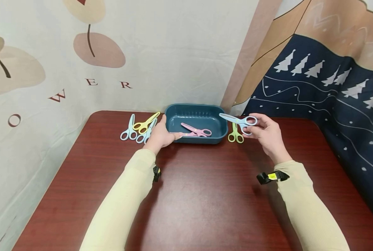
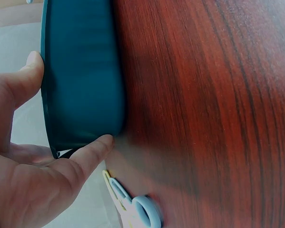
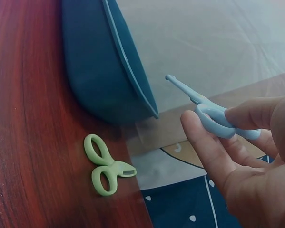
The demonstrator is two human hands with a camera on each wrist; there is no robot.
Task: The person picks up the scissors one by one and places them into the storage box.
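Observation:
My right hand holds a pair of light blue scissors by the handle loops, above the table near the right end of a dark blue plastic bin. The scissors' blades point left, toward the bin. My left hand grips the bin's left end; the left wrist view shows the thumb at the rim and a finger against the outer wall. Inside the bin lie pink scissors, at least two pairs, partly overlapping. Green scissors lie on the table just right of the bin, below my right hand.
Left of the bin lie yellow scissors and two light blue pairs, one light blue pair at the outer left. A printed cloth hangs behind the reddish-brown table. Both wrists wear black camera straps.

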